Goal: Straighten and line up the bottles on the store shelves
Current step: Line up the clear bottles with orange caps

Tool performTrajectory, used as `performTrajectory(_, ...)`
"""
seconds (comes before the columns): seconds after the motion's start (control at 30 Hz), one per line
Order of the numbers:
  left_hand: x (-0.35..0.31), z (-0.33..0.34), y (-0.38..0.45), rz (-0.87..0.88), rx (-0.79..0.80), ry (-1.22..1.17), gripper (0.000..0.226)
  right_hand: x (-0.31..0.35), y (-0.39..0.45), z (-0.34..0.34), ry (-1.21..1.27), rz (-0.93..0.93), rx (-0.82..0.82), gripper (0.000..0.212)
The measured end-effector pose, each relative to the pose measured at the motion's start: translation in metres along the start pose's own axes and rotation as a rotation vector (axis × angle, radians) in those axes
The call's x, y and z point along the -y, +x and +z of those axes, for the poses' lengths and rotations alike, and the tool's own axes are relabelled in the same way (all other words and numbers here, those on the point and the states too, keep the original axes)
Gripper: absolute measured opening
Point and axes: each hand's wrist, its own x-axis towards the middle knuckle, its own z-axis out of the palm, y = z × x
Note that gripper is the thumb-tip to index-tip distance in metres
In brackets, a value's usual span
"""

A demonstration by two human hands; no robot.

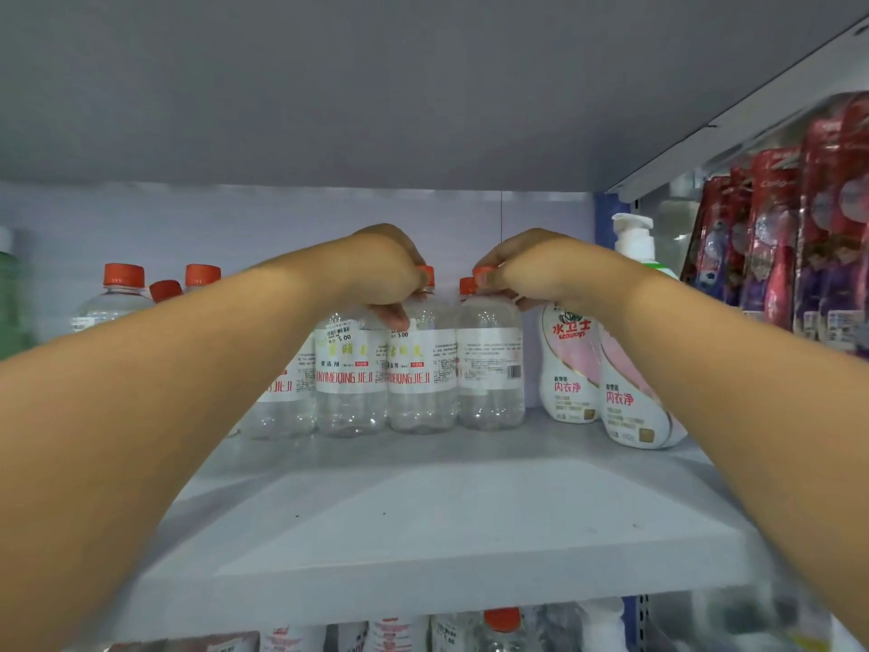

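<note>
Orange caps [470, 284] half-hidden under each gripping hand [541, 268]

Counts on shelf [423, 510]: four clear bottles [422, 369] in front row, three more orange-capped behind at left [123, 294]. Two white detergent bottles [568, 364]. One pump bottle [635, 242]. Two hands: left hand [385, 270], right hand [531, 270].

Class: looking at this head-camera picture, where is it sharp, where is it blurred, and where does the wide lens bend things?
Head view: sharpest on the clear bottles' labels; soft at the lower right corner and the red packets; forearms balloon toward the edges from the wide lens; lighting even and dim, without strong glare.
</note>
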Motion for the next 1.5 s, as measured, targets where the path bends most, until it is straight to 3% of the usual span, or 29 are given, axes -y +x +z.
performTrajectory(0.1, 0.002, 0.003, -0.002, 0.018, -0.021, 0.013, 0.02, -0.003, -0.001, 0.003, 0.052, -0.001, -0.014, 0.019)
performTrajectory(0.3, -0.001, 0.006, -0.003, 0.018, -0.047, 0.007, 0.017, -0.002, 0.006, 0.007, -0.137, 0.037, -0.064, 0.044)
performTrajectory(0.67, -0.002, 0.008, -0.01, 0.014, -0.047, -0.024, 0.014, -0.006, -0.004, 0.012, 0.135, 0.03, -0.098, 0.032)
performTrajectory(0.87, -0.004, 0.007, -0.009, 0.011, -0.045, -0.011, 0.012, -0.004, 0.001, 0.017, -0.006, 0.061, -0.171, 0.037)
performTrajectory(1.07, 0.001, 0.011, -0.008, 0.024, -0.085, -0.018, 0.013, -0.006, 0.001, 0.019, 0.037, 0.052, -0.174, 0.042)
performTrajectory(1.37, -0.003, 0.011, -0.011, -0.058, -0.075, 0.052, 0.031, -0.01, -0.006, 0.019, 0.129, 0.019, -0.15, 0.027)
performTrajectory(1.5, -0.002, 0.01, -0.013, -0.066, -0.074, -0.008, 0.029, -0.015, -0.004, 0.022, 0.209, 0.011, -0.172, 0.029)
